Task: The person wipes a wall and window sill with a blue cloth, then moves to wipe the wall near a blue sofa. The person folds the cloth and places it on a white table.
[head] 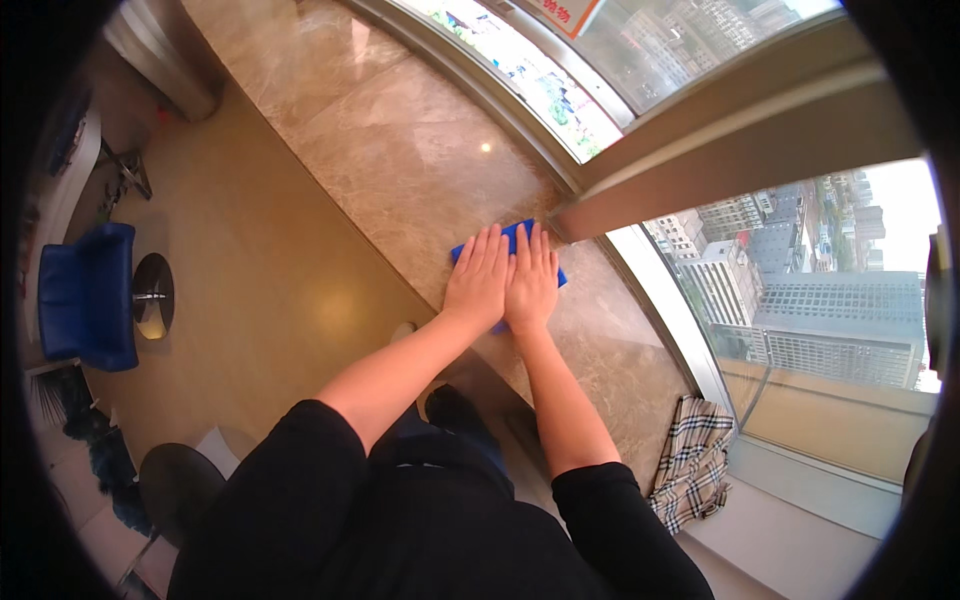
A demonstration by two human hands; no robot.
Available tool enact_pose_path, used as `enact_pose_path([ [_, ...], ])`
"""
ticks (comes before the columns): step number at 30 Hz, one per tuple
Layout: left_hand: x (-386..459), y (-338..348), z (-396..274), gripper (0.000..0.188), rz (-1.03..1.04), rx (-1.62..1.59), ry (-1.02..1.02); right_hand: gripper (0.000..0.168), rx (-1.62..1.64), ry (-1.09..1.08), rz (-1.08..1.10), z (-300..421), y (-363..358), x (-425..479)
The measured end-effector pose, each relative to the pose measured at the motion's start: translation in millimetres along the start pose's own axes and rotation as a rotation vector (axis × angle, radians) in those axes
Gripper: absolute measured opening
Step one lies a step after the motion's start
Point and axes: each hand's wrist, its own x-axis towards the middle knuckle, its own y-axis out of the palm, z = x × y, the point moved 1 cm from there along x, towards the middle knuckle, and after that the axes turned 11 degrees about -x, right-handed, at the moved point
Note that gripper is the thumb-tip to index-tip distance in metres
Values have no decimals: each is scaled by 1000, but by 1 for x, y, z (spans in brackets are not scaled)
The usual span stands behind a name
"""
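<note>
Both palms press down on a folded blue cloth (512, 235) that lies on a brown marble windowsill (405, 142). My left hand (478, 277) is flat on the cloth's left part, with its fingers close together and pointing up the view. Right beside it and touching it, my right hand (531, 285) holds down the right part with its fingers slightly apart. Blue edges show past the fingertips, at both sides and below the wrists. The hands hide the rest of the cloth. Its far edge lies near the foot of a window post (592, 214).
A checked cloth (694, 457) hangs over the sill at lower right. Window panes (825, 285) border the sill, with buildings beyond. On the left, a blue chair (90, 300) with a round metal base stands on the tan floor (300, 247); a dark round seat (180, 491) is nearer me.
</note>
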Motion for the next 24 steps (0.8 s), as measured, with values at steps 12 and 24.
enact_pose_path([
  [12,-112,44,-112,52,126,-2,102,48,-36,120,-1,-78,-54,-148],
  [24,-99,110,-214,48,152,-11,437,49,-143,362,-32,-195,-72,-198],
])
